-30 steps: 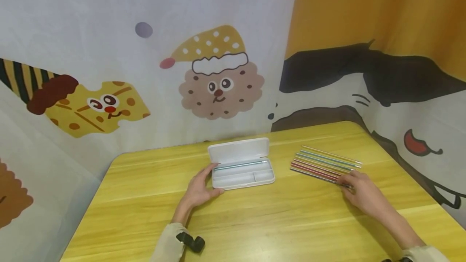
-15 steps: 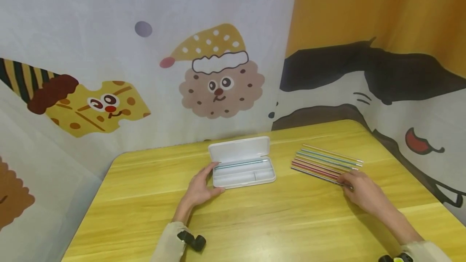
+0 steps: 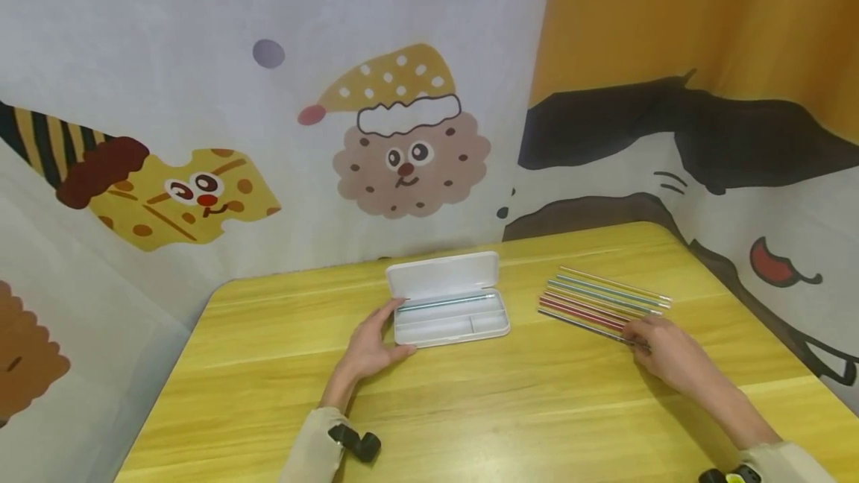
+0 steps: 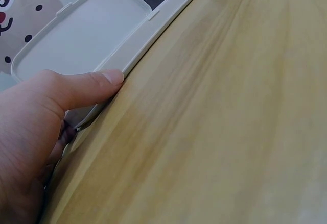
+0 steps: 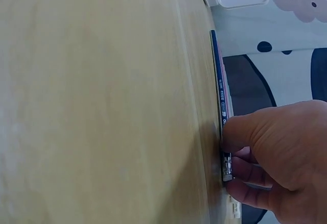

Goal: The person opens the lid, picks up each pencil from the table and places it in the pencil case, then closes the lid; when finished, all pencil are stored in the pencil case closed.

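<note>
A white pencil case (image 3: 432,331) lies on the table with its lid (image 3: 444,274) raised and a teal pencil (image 3: 446,302) in its rear compartment. My left hand (image 3: 369,345) grips the case's left end, thumb at the front corner and fingers around the back. To the right, several pencils (image 3: 607,291) in yellow, teal and red lie side by side. My right hand (image 3: 671,352) pinches the nearest one, a dark blue pencil (image 3: 579,323), near its eraser end. The right wrist view shows the thumb on that pencil (image 5: 220,86), close to its metal band; it still lies low at the table.
The yellow wood-grain table (image 3: 510,408) runs back to a curtain (image 3: 201,58) printed with cartoon figures. A divider splits the front of the case into two smaller compartments. A gap of bare tabletop separates the case from the pencils.
Both hands stay nearly in place. The whole scene shifts slightly with the head camera.
</note>
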A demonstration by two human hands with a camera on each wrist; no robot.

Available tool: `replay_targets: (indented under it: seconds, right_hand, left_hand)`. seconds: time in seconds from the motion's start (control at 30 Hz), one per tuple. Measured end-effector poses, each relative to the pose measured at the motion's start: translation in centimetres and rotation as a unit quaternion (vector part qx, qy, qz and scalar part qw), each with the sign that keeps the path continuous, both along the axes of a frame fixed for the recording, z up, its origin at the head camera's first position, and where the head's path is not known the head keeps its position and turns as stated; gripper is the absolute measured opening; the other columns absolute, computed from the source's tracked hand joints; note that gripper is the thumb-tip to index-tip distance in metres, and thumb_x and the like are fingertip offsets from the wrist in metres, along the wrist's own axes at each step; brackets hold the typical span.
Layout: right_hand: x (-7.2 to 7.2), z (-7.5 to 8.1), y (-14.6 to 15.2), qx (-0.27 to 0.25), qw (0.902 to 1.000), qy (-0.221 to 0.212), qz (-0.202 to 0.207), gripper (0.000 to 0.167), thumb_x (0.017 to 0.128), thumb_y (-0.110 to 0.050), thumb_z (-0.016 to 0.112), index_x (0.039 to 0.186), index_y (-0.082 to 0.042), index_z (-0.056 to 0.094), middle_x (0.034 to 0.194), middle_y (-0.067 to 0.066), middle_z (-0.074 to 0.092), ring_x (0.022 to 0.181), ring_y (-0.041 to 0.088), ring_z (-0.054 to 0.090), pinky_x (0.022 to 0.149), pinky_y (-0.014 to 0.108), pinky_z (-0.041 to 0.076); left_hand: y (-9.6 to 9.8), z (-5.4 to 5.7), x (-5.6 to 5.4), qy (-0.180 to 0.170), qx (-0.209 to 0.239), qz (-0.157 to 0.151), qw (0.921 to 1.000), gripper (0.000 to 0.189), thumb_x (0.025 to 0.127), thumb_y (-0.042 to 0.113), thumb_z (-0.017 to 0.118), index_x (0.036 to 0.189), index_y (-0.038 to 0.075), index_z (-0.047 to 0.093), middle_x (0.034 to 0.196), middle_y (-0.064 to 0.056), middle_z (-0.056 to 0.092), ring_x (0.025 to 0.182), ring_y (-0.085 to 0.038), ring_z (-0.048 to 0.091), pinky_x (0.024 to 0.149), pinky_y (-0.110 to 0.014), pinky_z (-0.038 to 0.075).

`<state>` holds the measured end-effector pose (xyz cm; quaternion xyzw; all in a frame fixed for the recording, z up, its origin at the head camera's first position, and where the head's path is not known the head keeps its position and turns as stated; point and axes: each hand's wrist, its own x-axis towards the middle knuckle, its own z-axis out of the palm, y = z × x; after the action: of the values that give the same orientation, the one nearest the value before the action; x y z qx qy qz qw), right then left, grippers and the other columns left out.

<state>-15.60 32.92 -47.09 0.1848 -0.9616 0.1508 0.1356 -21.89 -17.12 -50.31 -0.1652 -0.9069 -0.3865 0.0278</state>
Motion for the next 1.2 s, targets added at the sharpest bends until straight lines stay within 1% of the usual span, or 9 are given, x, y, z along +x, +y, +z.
replay_targets:
  seconds: [0.1, 0.23, 0.33, 0.5, 0.6, 0.77, 0.97, 1.1, 1.2]
  right_hand:
    - [0.0, -0.1, 0.0, -0.001, 1.0, 0.004, 0.007, 0.028, 0.068, 0.01, 0.077, 0.089, -0.006, 0.071, 0.086, 0.002, 0.063, 0.077, 0.022, 0.06, 0.062, 0.041, 0.054]
    - [-0.1, 0.0, -0.4, -0.006, 0.9992, 0.03, 0.026, 0.031, 0.066, 0.01, 0.078, 0.09, -0.009, 0.072, 0.088, 0.0, 0.066, 0.078, 0.021, 0.062, 0.064, 0.041, 0.055]
    - [-0.6, 0.3, -1.1, -0.01, 0.9974, 0.052, 0.049, 0.032, 0.066, 0.01, 0.078, 0.09, -0.009, 0.072, 0.086, -0.003, 0.065, 0.075, 0.016, 0.06, 0.061, 0.036, 0.054]
    - [-1.8, 1.2, -2.9, -0.011, 0.9954, 0.058, 0.075, 0.029, 0.069, 0.007, 0.081, 0.092, -0.01, 0.073, 0.081, -0.007, 0.06, 0.071, 0.008, 0.053, 0.057, 0.032, 0.049]
    - [-2.6, 1.9, -4.1, -0.004, 0.9936, 0.066, 0.092, 0.028, 0.071, 0.006, 0.083, 0.092, -0.01, 0.072, 0.083, -0.006, 0.062, 0.072, 0.01, 0.057, 0.058, 0.033, 0.051]
    - [-3.5, 2.8, -6.1, -0.002, 0.9891, 0.07, 0.129, 0.029, 0.07, 0.009, 0.081, 0.093, -0.007, 0.073, 0.085, 0.0, 0.066, 0.072, 0.015, 0.06, 0.058, 0.033, 0.052]
    - [-4.7, 3.6, -8.2, -0.004, 0.9863, 0.053, 0.156, 0.029, 0.076, 0.011, 0.077, 0.099, -0.007, 0.074, 0.09, 0.002, 0.068, 0.077, 0.016, 0.062, 0.061, 0.032, 0.054]
    - [-5.9, 3.9, -9.6, -0.007, 0.983, 0.052, 0.176, 0.026, 0.078, 0.012, 0.075, 0.095, -0.008, 0.073, 0.09, 0.002, 0.066, 0.08, 0.017, 0.063, 0.064, 0.032, 0.055]
    - [-6.4, 4.2, -10.4, 0.001, 0.9803, 0.058, 0.189, 0.024, 0.077, 0.013, 0.072, 0.092, -0.006, 0.072, 0.087, 0.002, 0.065, 0.078, 0.017, 0.062, 0.063, 0.031, 0.054]
  left_hand:
    - [0.0, -0.1, 0.0, 0.0, 0.001, 0.001, 1.0, 0.086, 0.074, 0.034, 0.088, 0.149, 0.026, 0.046, 0.151, -0.016, 0.045, 0.136, -0.04, 0.041, 0.108, -0.061, 0.034]
    - [-0.1, -0.1, 0.3, -0.004, 0.001, 0.003, 1.0, 0.086, 0.073, 0.033, 0.089, 0.149, 0.025, 0.047, 0.151, -0.016, 0.044, 0.136, -0.04, 0.041, 0.108, -0.06, 0.034]
    - [-0.1, -0.1, 0.6, -0.004, 0.001, 0.005, 1.0, 0.087, 0.073, 0.031, 0.089, 0.148, 0.023, 0.048, 0.151, -0.016, 0.045, 0.136, -0.039, 0.041, 0.109, -0.059, 0.034]
    - [-0.1, -0.1, 0.7, 0.003, -0.003, 0.007, 1.0, 0.087, 0.073, 0.03, 0.089, 0.148, 0.021, 0.048, 0.149, -0.017, 0.047, 0.135, -0.039, 0.043, 0.108, -0.059, 0.035]
    - [0.0, -0.1, 0.7, 0.004, -0.003, 0.008, 1.0, 0.087, 0.073, 0.031, 0.089, 0.149, 0.021, 0.047, 0.148, -0.018, 0.047, 0.134, -0.04, 0.044, 0.108, -0.06, 0.035]
    - [0.1, -0.2, 0.8, -0.003, 0.005, 0.006, 1.0, 0.087, 0.073, 0.031, 0.089, 0.149, 0.022, 0.047, 0.148, -0.019, 0.047, 0.133, -0.042, 0.044, 0.107, -0.062, 0.035]
    - [0.1, -0.3, 1.0, -0.002, 0.005, 0.009, 0.9999, 0.086, 0.073, 0.031, 0.089, 0.148, 0.022, 0.048, 0.148, -0.018, 0.047, 0.134, -0.041, 0.043, 0.107, -0.062, 0.035]
    - [-0.1, -0.2, 0.6, 0.011, 0.003, 0.004, 0.9999, 0.087, 0.073, 0.031, 0.089, 0.148, 0.021, 0.048, 0.148, -0.018, 0.048, 0.133, -0.04, 0.045, 0.107, -0.06, 0.035]
    - [-0.1, -0.1, 0.2, 0.016, -0.002, 0.001, 0.9999, 0.087, 0.073, 0.031, 0.089, 0.148, 0.022, 0.048, 0.147, -0.017, 0.049, 0.132, -0.039, 0.045, 0.107, -0.059, 0.036]
